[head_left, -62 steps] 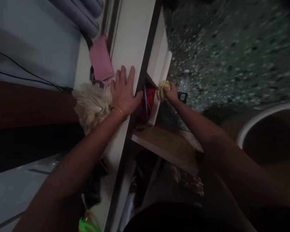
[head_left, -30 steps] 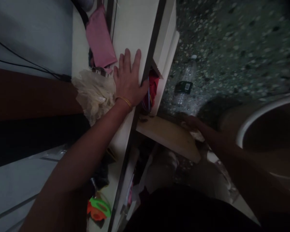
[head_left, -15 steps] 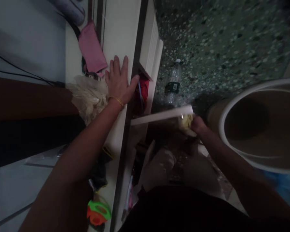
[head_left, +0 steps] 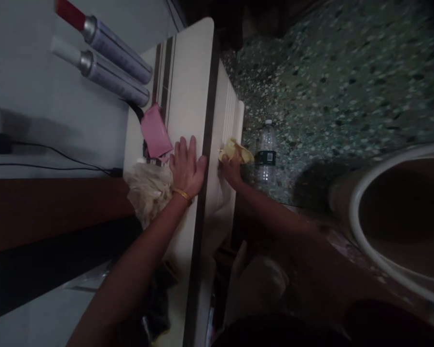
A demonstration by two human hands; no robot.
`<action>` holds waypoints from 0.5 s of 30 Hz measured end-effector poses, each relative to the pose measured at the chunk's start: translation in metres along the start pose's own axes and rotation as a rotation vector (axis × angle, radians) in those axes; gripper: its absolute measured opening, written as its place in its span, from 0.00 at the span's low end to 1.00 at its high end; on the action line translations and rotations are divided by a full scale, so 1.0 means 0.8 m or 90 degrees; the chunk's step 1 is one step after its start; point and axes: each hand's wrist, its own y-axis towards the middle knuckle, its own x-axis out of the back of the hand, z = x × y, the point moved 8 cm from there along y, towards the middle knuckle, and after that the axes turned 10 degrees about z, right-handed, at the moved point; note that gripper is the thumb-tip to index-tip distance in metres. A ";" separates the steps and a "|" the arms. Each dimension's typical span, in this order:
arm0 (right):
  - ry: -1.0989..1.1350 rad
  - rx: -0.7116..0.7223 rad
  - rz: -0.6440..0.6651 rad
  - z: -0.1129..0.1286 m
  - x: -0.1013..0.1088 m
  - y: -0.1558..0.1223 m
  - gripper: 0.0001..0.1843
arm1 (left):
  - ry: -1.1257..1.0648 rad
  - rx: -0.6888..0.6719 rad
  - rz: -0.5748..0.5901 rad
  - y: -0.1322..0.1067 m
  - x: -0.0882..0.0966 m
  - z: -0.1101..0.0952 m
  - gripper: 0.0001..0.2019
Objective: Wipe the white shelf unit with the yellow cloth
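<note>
My left hand [head_left: 186,166] lies flat, fingers apart, on the top of a cream cabinet [head_left: 188,82] with a dark front edge. It wears a gold bangle. My right hand [head_left: 232,169] grips a crumpled yellow cloth [head_left: 235,151] and presses it against the white cabinet door [head_left: 217,202], which is now closed against the cabinet front. Beside my left wrist sits a crumpled cream plastic bag [head_left: 148,190].
A pink pouch [head_left: 155,131] and two spray cans [head_left: 104,58] lie on the cabinet top near the wall. A clear plastic bottle [head_left: 266,152] stands on the speckled green floor. A large white-rimmed tub [head_left: 390,212] is at the right.
The cabinet door has swung from open to closed, hiding the red items inside. My right hand with the yellow cloth moved from the door's outer edge up to the door face. The view shifted.
</note>
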 end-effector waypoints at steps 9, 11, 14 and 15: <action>0.123 -0.057 0.085 -0.042 0.015 0.011 0.14 | 0.007 0.002 0.009 -0.002 0.000 0.000 0.35; 0.149 -0.144 0.091 -0.079 0.046 0.008 0.13 | 0.004 -0.003 0.006 -0.003 0.001 0.000 0.35; 0.162 -0.164 0.011 -0.082 0.098 0.043 0.20 | 0.003 -0.014 -0.001 -0.004 0.001 0.002 0.36; 0.169 -0.131 -0.015 -0.063 0.109 0.067 0.23 | 0.004 -0.019 -0.004 -0.004 0.001 0.003 0.36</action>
